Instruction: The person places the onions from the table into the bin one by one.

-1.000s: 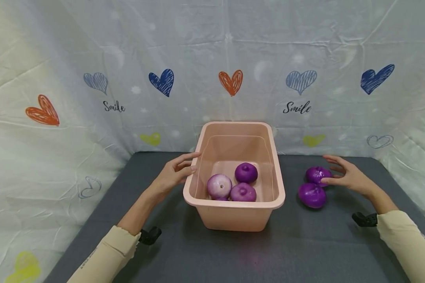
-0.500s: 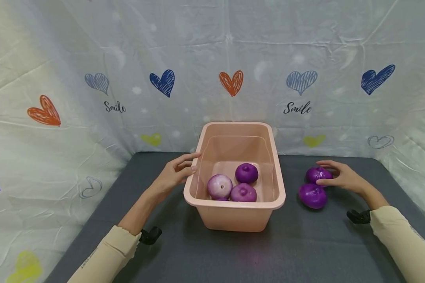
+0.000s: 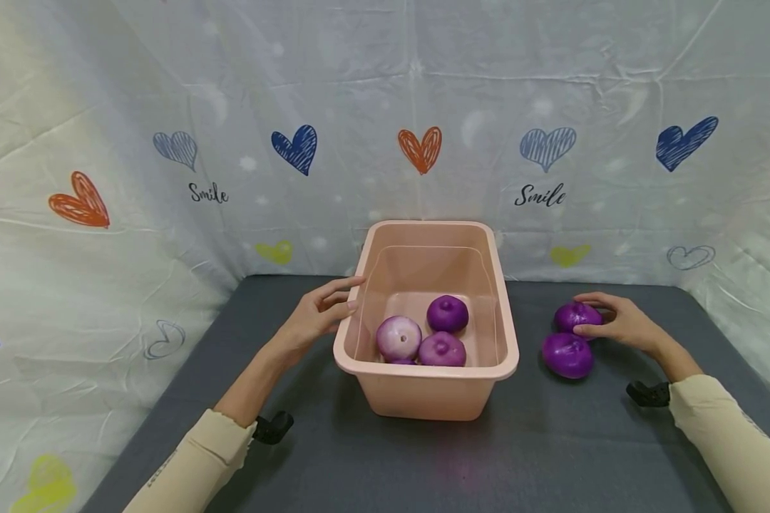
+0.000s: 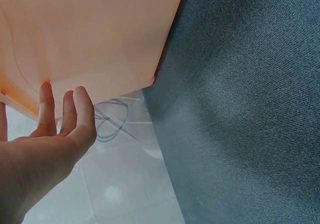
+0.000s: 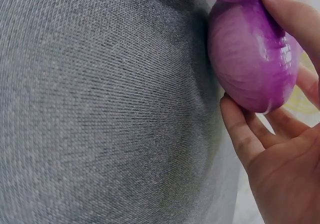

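A peach plastic tub [image 3: 433, 392] stands in the middle of the table. My left hand [image 3: 311, 318] holds its left rim, with fingers [image 4: 46, 109] against the outer wall in the left wrist view. On the right, my right hand [image 3: 625, 324] grips a glossy purple onion [image 3: 574, 315], thumb on the near side and fingers round the far side. Right in front of it lies a second purple onion [image 3: 567, 355]. Inside the tub are a pale onion [image 3: 398, 338], a dark purple onion [image 3: 447, 313] and a pinkish-purple onion [image 3: 442, 349]. Another purple piece shows beneath them.
The table [image 3: 385, 470] has a dark grey cloth. A whitish curtain [image 3: 353, 85] printed with hearts hangs behind and at both sides, close to the tub's back. A black strap device [image 3: 272, 427] sits on each wrist.
My right hand has moved slightly left and down, closing its thumb and fingers round the back onion. My left hand stays at the tub's rim, and the tub has not moved.
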{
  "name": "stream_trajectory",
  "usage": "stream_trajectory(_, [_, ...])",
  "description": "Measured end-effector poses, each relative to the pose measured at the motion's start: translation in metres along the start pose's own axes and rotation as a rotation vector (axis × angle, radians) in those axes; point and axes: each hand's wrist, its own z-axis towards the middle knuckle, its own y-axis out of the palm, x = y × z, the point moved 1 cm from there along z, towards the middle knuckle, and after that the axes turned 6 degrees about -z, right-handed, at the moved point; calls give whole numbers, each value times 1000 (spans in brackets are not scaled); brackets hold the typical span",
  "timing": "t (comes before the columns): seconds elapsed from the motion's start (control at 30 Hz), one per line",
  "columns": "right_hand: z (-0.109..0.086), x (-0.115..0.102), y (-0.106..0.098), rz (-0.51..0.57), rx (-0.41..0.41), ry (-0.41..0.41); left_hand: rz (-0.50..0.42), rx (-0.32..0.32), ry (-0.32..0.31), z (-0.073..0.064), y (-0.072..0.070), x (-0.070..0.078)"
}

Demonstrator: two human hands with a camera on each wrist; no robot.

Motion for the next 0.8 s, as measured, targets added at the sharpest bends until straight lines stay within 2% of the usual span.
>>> stream_trajectory(0.23, [-1, -1, -4, -14, 30, -10, -7, -2, 2, -1, 0, 0])
stream_trajectory(0.43, [-1, -4, -17, -27, 55, -3, -6, -2, -2, -1, 0, 0])
stream_trajectory(0.6, [-3, -12, -29, -5, 69, 17, -2, 6, -5, 0, 0, -1])
stream_trajectory(0.8, [-9, -18, -35, 48, 98, 2, -6, 3, 1, 0, 0, -1])
